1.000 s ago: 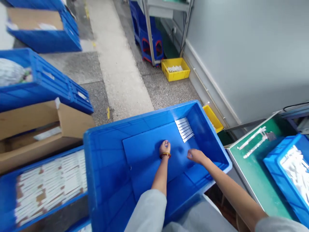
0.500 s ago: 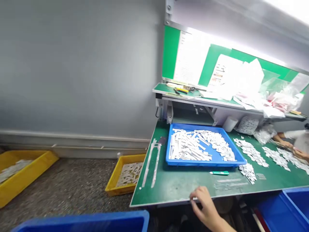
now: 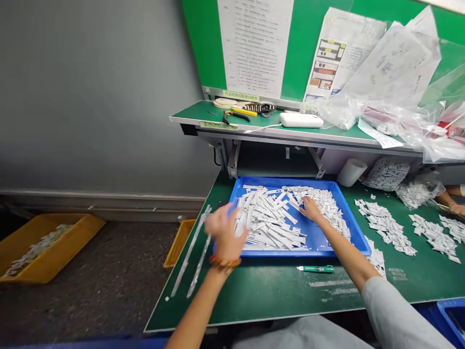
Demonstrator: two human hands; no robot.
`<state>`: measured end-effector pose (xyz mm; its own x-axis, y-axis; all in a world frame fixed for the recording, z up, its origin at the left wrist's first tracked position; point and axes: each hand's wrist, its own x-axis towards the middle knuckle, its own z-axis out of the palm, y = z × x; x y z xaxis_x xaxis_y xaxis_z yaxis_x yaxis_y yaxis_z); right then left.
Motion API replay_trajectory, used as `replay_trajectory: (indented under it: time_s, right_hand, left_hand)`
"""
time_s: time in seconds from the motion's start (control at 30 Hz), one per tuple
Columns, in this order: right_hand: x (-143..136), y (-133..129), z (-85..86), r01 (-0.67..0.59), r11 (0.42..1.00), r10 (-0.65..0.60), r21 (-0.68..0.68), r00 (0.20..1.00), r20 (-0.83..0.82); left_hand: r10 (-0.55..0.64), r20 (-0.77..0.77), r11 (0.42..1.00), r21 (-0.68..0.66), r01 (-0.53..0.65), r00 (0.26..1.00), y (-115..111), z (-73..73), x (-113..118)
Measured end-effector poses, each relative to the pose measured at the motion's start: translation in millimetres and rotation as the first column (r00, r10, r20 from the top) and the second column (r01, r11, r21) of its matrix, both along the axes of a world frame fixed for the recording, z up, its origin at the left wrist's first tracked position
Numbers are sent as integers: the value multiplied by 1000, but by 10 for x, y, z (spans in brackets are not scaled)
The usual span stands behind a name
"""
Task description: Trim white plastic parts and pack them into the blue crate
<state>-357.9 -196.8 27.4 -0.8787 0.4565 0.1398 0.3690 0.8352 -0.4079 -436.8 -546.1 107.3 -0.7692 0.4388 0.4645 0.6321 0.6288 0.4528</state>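
Note:
A blue tray (image 3: pixel 319 253) lies on the green bench, holding many flat white strips (image 3: pixel 271 220) on its left and smaller white pieces (image 3: pixel 332 208) on its right. My right hand (image 3: pixel 312 210) reaches into the tray between the two heaps. Its fingers are drawn together at the end of a white strip. Over the tray's left rim is my left hand (image 3: pixel 227 235), smeared by motion, so its fingers and anything in them are unclear. A beaded band circles that wrist.
A green cutter-like pen (image 3: pixel 316 269) lies before the tray. Heaps of white pieces (image 3: pixel 387 228) spread to the right, near a co-worker's hands (image 3: pixel 452 203). Pliers (image 3: pixel 236 116) and a white box (image 3: pixel 301 119) sit on the shelf above. A yellow bin (image 3: pixel 54 249) stands on the floor.
The view has moved closer to the bench. My right hand has gone from the bench's front edge into the tray, and my left hand has come into view at the tray's left side.

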Motion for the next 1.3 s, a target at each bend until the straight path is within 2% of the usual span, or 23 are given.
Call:
replay_trajectory:
  time_s: [0.03, 0.07, 0.1, 0.17, 0.23, 0.33, 0.47, 0.6, 0.67, 0.73, 0.8, 0.87, 0.97, 1.03, 1.07, 1.13, 1.2, 1.23, 1.27, 1.3]
  right_hand:
    - [-47, -6, -40, -43, 999, 43, -1, 999, 14]
    - [-78, -12, -69, -90, 996, 90, -5, 995, 32]
    - [-98, -9, -83, -139, 990, 139, -11, 989, 50]
    - [-119, 55, -63, -213, 977, 214, -21, 974, 81]
    - [-137, 207, 11, -215, 977, 214, -3, 972, 96]
    - [-216, 499, 143, -129, 990, 121, 65, 987, 110]
    - [-500, 669, 177, -124, 988, 100, 97, 970, 220]
    - [-715, 464, 59, -128, 990, 95, 64, 922, 376]
    - [-654, 292, 18, -161, 987, 135, 25, 893, 429]
    - [-477, 118, 26, -217, 976, 202, -18, 872, 445]
    - [-241, -42, 79, -269, 962, 264, -50, 863, 430]
    - [-16, -188, 145, -350, 930, 367, -114, 861, 351]
    - [198, -393, 195, -515, 815, 555, -265, 825, 104]
    - [252, -510, 192, -582, 759, 605, -291, 796, -17]
    - [263, -553, 187, -587, 762, 602, -273, 798, -36]
    - [274, -601, 187, -551, 804, 551, -222, 832, -68]
    - [286, -599, 207, -421, 876, 400, -236, 907, -136]
    - [294, -587, 222, -332, 897, 287, -291, 940, -184]
    - [303, -576, 240, -248, 889, 168, -384, 958, -231]
    - [312, -570, 258, -186, 843, 56, -504, 963, -262]
  left_hand:
    - [-53, 51, 989, -135, 59, 997, 446, -63, -28]
    - [-145, 127, 941, -289, 177, 981, 838, -148, -45]
    - [-215, 206, 867, -409, 284, 955, 1157, -246, -60]
    - [-252, 284, 805, -469, 363, 925, 1554, -461, -107]
    - [-232, 336, 775, -504, 382, 913, 1682, -664, -194]
    - [-189, 375, 755, -536, 379, 908, 1640, -875, -347]
    - [-202, 396, 754, -520, 400, 896, 1576, -935, -450]
    - [-246, 417, 780, -451, 434, 875, 1559, -871, -503]
    - [-257, 432, 808, -395, 437, 865, 1533, -840, -537]
    - [-259, 443, 846, -325, 423, 858, 1489, -814, -551]
    - [-281, 452, 879, -233, 416, 846, 1434, -791, -509]
    - [-368, 484, 892, -58, 449, 794, 1388, -767, -397]
    - [-536, 545, 841, 276, 466, 645, 1364, -722, -156]
    - [-613, 593, 789, 491, 370, 522, 1369, -684, -29]
    - [-627, 611, 775, 553, 306, 483, 1369, -665, 8]
    - [-633, 635, 756, 631, 176, 444, 1353, -637, 29]
    - [-587, 653, 771, 630, 86, 478, 1314, -633, -3]
    - [-559, 660, 776, 629, 37, 503, 1289, -641, -27]
    - [-531, 665, 775, 632, -16, 526, 1264, -655, -51]
    - [-503, 668, 769, 635, -69, 549, 1241, -674, -70]
